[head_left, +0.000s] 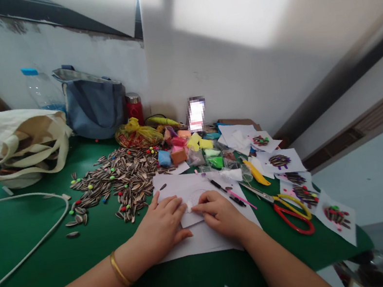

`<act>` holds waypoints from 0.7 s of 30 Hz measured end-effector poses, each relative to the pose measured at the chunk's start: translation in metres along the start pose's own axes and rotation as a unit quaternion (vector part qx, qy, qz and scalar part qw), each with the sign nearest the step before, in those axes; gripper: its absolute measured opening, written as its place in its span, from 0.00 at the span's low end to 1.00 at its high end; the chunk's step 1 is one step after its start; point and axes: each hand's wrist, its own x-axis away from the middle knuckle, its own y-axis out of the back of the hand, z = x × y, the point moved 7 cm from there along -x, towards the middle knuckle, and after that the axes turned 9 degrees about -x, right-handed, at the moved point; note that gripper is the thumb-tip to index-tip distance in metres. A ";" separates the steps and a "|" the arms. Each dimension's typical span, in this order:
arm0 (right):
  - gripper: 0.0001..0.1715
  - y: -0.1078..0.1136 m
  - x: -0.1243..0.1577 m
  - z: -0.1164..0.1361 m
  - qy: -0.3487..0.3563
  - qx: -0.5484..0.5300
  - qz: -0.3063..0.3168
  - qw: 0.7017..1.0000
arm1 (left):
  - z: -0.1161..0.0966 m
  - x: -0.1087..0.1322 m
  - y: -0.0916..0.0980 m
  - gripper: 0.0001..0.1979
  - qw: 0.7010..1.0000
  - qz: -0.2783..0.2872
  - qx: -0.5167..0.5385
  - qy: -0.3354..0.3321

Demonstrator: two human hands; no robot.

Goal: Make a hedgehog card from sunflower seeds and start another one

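Note:
My left hand (166,221) lies flat with fingers outstretched, its fingertips on the left edge of a small white paper card (191,219). A faint rounded outline is drawn on the card, which rests on larger white sheets (180,249). On the card my right hand (217,212) has thumb and index finger pinched together beside a small white lump (189,206). Whether that lump is in the pinch I cannot make out. A black pen (218,185) and a thin pink tool (243,198) lie right of the card. One sunflower seed (163,186) sits on the sheet.
A heap of sunflower seeds (126,174) with small coloured balls spreads at left. Bags of coloured clay (179,155) lie behind the sheets. Scissors (288,208), a yellow cutter (257,172) and seed-decorated cards (338,219) are at right. A white cable (38,242) crosses the left side.

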 end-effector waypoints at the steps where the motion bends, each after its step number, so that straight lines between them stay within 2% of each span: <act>1: 0.24 0.001 0.000 -0.001 0.001 -0.005 -0.006 1.000 | 0.000 0.000 0.000 0.30 1.000 0.000 0.001 0.000; 8: 0.23 -0.002 -0.001 0.000 -0.001 0.007 0.008 1.000 | 0.000 0.000 0.000 0.29 1.000 -0.019 0.003 -0.006; 15: 0.24 -0.002 -0.001 -0.002 -0.004 0.002 0.013 1.000 | -0.007 0.000 0.002 0.21 0.998 -0.023 -0.019 -0.047; 21: 0.24 -0.002 -0.001 -0.004 -0.008 -0.004 0.013 1.000 | -0.007 0.001 -0.002 0.26 0.998 -0.017 -0.031 -0.050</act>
